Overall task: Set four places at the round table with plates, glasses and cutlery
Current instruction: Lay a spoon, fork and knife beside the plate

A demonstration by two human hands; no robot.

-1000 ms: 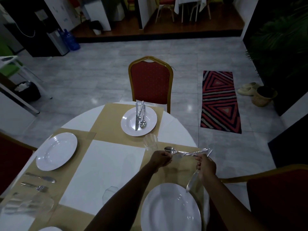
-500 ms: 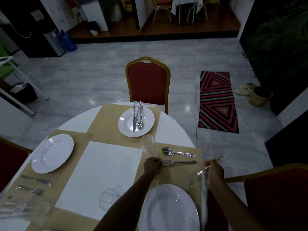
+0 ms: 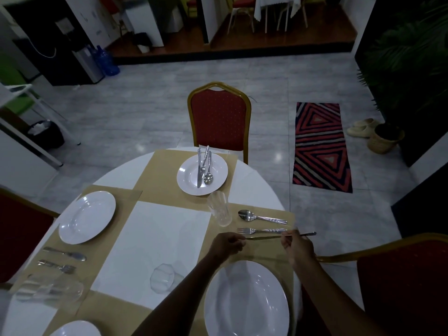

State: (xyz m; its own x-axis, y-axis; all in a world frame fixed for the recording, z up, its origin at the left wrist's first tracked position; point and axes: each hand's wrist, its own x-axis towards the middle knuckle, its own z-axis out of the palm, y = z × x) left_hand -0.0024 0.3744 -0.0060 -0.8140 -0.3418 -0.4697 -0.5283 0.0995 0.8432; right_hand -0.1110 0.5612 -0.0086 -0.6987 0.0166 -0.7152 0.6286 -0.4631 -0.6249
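My right hand (image 3: 298, 246) pinches the handle of a knife (image 3: 264, 237) held level just over the tan placemat (image 3: 286, 214). My left hand (image 3: 226, 244) pinches its blade tip. Beyond the knife lie a fork (image 3: 260, 230) and a spoon (image 3: 260, 217), side by side. A white plate (image 3: 246, 300) sits below my hands. A glass (image 3: 218, 208) stands left of the spoon. The far plate (image 3: 218, 169) carries a knife, fork and spoon. The left plate (image 3: 87, 217) has a knife (image 3: 65, 253) and fork (image 3: 57, 266) beside it.
The round white table (image 3: 249, 187) holds another glass (image 3: 163, 277) near my left arm and a large glass (image 3: 48, 289) at the lower left. Part of another plate (image 3: 76, 330) shows at the bottom. Red chairs (image 3: 219, 117) stand around it. A striped rug (image 3: 320, 146) lies right.
The spoon and fork were laid on the placemat. My right hand brought the knife across and level, and my left hand moved from the fork to the knife's tip.
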